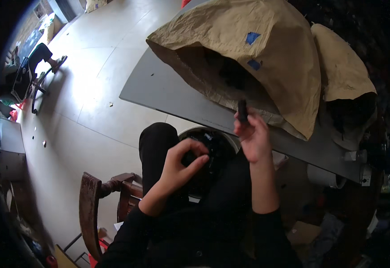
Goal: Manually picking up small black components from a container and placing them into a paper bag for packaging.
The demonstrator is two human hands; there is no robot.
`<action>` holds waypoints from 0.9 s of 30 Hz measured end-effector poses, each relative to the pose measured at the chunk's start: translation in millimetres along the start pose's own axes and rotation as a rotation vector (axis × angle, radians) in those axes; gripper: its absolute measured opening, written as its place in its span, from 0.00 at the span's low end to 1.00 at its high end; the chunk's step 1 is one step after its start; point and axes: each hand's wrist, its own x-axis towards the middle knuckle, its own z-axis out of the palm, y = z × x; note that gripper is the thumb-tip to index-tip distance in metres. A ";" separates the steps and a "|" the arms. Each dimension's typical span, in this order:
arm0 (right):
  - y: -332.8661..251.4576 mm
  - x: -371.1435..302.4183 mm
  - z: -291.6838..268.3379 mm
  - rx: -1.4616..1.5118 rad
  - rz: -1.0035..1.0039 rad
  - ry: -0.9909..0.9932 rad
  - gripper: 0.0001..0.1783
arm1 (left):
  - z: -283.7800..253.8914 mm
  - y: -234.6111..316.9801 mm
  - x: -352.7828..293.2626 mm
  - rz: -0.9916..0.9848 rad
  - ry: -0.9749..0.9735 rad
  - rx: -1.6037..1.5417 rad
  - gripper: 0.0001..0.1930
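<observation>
My right hand (254, 136) is closed around a small black cylindrical piece (242, 110), which stands upright from the fingers before the mouth of a large brown paper sack (289, 58). The sack lies on the grey table, its mouth gaping toward me and dark inside. Over a round, pale-rimmed bucket (182, 131) between my knees hovers my left hand (181, 163). Its fingers curve loosely, the thumb is apart from them, and nothing shows in its grasp. Shiny black pieces (213, 137) fill the bucket; my left hand partly hides them.
The grey tabletop (155, 87) slants across, its near edge just beyond the bucket. Another brown sack (344, 67) stands at the right, above a clear jar (355, 156). A wooden chair arm (90, 201) is at my left. Far left, a person's leg (41, 53) shows beside a chair.
</observation>
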 end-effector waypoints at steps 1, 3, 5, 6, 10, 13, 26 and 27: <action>5.5 -10.8 4.0 0.048 0.024 -0.093 0.15 | 1.6 2.9 4.8 0.066 0.058 0.057 0.07; 19.6 -28.6 13.7 0.052 0.041 -0.173 0.18 | 2.8 3.5 9.2 0.132 0.153 0.163 0.08; 33.1 -42.8 21.8 0.050 -0.049 -0.198 0.19 | 4.6 2.6 14.8 0.113 0.141 0.149 0.09; 39.0 -46.2 25.9 0.051 -0.046 -0.193 0.19 | 5.4 2.6 16.4 0.104 0.133 0.143 0.10; 55.1 -54.4 31.3 0.092 -0.163 -0.202 0.17 | 9.7 6.3 10.6 -0.283 0.002 -0.245 0.11; 52.7 -57.9 34.4 0.049 -0.225 -0.276 0.17 | 15.3 0.5 9.2 -0.231 0.113 -0.468 0.08; 30.3 -65.9 28.4 -0.745 -0.512 -0.206 0.23 | 6.8 1.2 1.0 -0.150 0.150 -0.264 0.09; 30.5 -66.9 27.6 -0.644 -0.395 -0.212 0.24 | 6.0 -0.3 1.1 -0.072 0.144 -0.209 0.09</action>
